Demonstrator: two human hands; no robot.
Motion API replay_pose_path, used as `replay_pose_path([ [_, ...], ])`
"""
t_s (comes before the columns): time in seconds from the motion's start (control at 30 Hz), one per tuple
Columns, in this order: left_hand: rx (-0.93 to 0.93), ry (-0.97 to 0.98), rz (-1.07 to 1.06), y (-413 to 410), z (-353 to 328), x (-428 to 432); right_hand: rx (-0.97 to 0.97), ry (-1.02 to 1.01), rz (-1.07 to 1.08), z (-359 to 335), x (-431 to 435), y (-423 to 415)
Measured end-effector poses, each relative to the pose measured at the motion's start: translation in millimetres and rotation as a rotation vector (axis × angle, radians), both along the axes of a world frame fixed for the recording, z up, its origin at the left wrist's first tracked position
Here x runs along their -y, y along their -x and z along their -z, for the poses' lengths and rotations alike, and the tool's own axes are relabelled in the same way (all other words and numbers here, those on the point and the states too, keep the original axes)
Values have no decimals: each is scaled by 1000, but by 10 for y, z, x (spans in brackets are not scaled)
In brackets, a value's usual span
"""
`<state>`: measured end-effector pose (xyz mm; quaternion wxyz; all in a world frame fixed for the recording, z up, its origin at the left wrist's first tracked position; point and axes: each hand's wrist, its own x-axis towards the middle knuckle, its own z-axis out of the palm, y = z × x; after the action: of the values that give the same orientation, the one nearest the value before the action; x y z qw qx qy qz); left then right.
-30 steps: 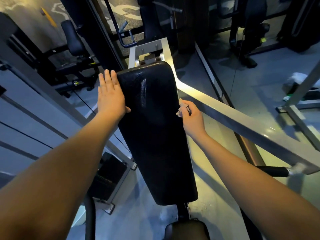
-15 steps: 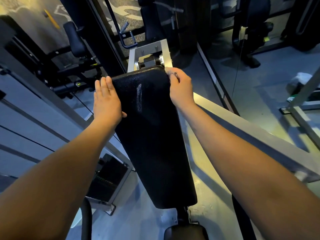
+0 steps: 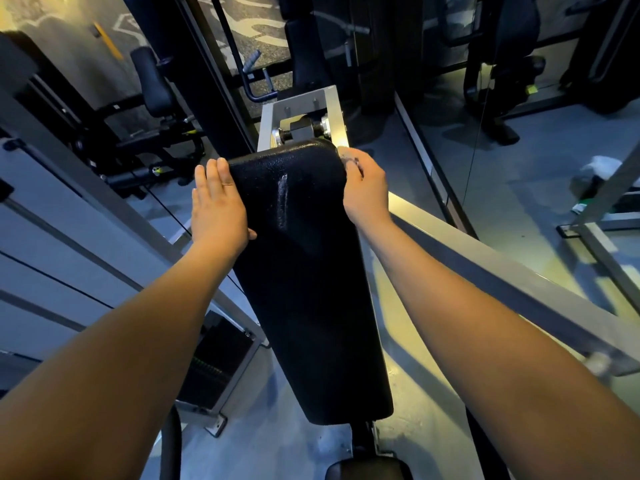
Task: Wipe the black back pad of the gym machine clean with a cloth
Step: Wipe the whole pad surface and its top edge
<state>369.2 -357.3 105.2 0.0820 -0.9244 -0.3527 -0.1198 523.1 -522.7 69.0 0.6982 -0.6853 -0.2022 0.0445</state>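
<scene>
The long black back pad (image 3: 308, 289) runs from the middle of the head view down toward me, with a wet streak near its top. My left hand (image 3: 216, 206) lies flat against the pad's upper left edge, fingers straight and thumb on the front face. At the pad's top right corner my right hand (image 3: 365, 183) curls round the edge. It pinches a small greyish cloth (image 3: 347, 157), of which only a scrap shows at the fingertips.
A grey steel bar (image 3: 502, 271) slopes down to the right beside the pad, and a grey bracket (image 3: 301, 105) sits above it. A weight stack (image 3: 218, 362) stands lower left and a black seat (image 3: 367, 469) below. Other machines fill the back. Something white (image 3: 601, 168) lies on the floor at right.
My right hand slid up the pad's right edge from its middle to the top right corner, then stayed there. My left hand has kept its place on the left edge.
</scene>
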Motion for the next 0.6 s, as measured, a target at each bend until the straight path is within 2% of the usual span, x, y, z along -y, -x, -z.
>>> replay_pose_path([
  [0.13, -1, 2, 2, -4, 7, -17, -44, 85, 4, 316, 106, 143],
  [0.23, -1, 0, 10, -3, 18, -30, -79, -4, 67, 50, -73, 58],
  [0.33, 14, -3, 28, 9, 23, -43, 81, -39, 10, -375, -264, -23],
  [0.47, 14, -3, 50, 39, 19, -86, 413, 121, -107, -417, -214, -120],
  [0.6, 24, -25, 83, 58, 40, -140, 346, 117, -134, -245, -22, -156],
])
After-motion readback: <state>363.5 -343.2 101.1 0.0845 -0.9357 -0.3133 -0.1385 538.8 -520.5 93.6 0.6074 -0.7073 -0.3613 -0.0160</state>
